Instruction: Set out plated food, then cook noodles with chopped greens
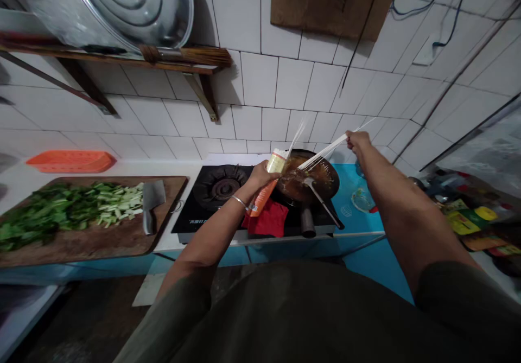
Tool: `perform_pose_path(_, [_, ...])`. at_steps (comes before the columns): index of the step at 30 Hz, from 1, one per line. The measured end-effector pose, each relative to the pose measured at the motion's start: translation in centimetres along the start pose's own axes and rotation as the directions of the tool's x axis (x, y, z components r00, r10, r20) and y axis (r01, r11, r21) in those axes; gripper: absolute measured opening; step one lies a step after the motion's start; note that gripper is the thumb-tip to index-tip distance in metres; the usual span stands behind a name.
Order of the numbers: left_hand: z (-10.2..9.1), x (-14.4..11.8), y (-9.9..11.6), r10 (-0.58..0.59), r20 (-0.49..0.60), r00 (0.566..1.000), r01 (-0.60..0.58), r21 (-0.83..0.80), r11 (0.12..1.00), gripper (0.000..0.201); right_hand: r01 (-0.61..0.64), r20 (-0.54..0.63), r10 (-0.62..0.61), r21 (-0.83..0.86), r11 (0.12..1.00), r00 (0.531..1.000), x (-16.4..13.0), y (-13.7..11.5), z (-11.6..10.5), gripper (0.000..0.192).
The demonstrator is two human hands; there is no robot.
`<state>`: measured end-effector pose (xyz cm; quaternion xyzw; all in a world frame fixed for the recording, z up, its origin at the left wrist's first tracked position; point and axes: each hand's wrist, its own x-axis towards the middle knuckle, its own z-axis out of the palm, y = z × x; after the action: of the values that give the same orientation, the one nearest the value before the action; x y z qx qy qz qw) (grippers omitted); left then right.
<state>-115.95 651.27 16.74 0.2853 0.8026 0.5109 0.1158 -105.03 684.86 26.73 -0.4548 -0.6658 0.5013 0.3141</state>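
Over the stove (211, 211), two hands at work. Left hand (260, 176): clenched around an orange-and-yellow noodle packet (266, 186), held tilted just left of the wok. Right hand (358, 140): pinching a bundle of thin white dry noodles (325, 151), slanted down toward the wok (313, 176). Wok: on the right burner, brown liquid inside, a ladle (321, 200) resting in it. Red cloth (268, 219): below the packet. Table (24, 181), left: cutting board (101, 238) bearing chopped greens (61, 211) and a cleaver (151, 203).

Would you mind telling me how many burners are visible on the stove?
2: the left burner is bare, beside the left hand holding the noodle packet; the right one is hidden under the wok, so it is inferred.
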Motion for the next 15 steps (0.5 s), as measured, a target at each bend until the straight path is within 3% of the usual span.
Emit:
perform_pose_path(4, [0.3, -0.2, 0.5, 0.012, 0.015, 1.000, -0.012, -0.012, 1.000, 0.038, -0.001, 0.177, -0.001, 0.011, 1.000, 0.984, -3.0, 3.2, 3.4, 0.026])
perform_pose_path(8, [0.6, -0.3, 1.0, 0.015, 0.016, 1.000, -0.015, 0.010, 1.000, 0.038, -0.002, 0.322, 0.014, -0.038, 0.999, 0.947, -4.2, 4.3, 4.6, 0.028])
perform_pose_path(15, [1.1, -0.5, 1.7, 0.018, 0.037, 0.999, -0.017, -0.011, 1.000, 0.038, 0.173, 0.249, -0.117, -0.218, 0.960, 0.961, -2.4, 2.9, 3.0, 0.035])
